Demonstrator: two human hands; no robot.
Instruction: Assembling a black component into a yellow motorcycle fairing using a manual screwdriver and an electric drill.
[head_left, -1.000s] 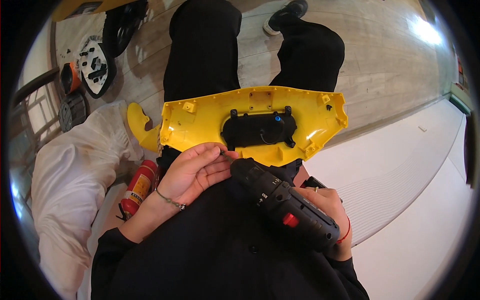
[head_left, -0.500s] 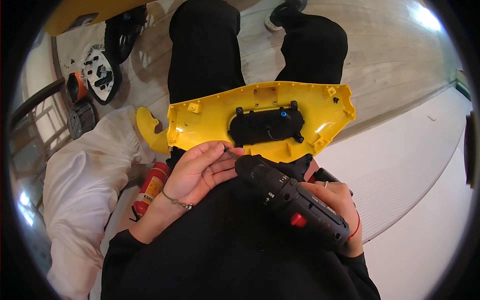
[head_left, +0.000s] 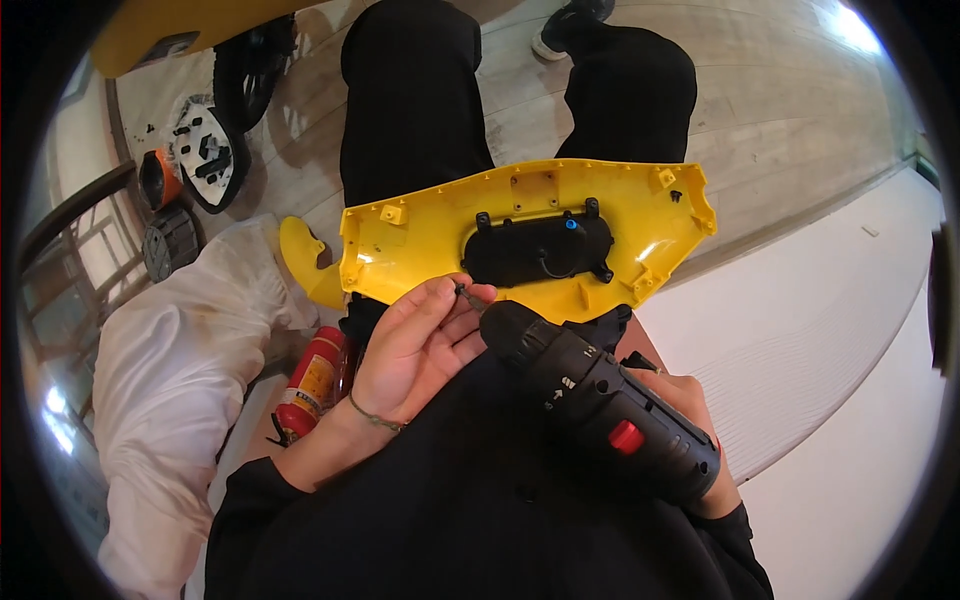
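Observation:
A black cordless drill (head_left: 640,400) with a red button lies across the front of my body, its bit pointing left and away. My right hand (head_left: 692,402) is wrapped round its grip, with the fingers mostly hidden behind the body. At the tip of the bit, my left hand (head_left: 408,345) pinches a small dark screw (head_left: 460,287) between thumb and fingers. Just beyond both hands, a curved yellow plastic panel (head_left: 400,258) rests on my lap, its inner side up. A black oval housing (head_left: 535,252) with a blue spot and several tabs sits in its middle.
Left of me are a red fire extinguisher (head_left: 312,375), a large white wrapped item (head_left: 180,360) and a yellow curved piece (head_left: 305,255). Farther off, a white tray (head_left: 207,165) holds several small black parts. A white board (head_left: 790,350) lies on the right.
The drill has turned slightly, and its body has shifted a little right and nearer. My left hand and the panel sit slightly farther right in view. The pinch stays at the bit's tip.

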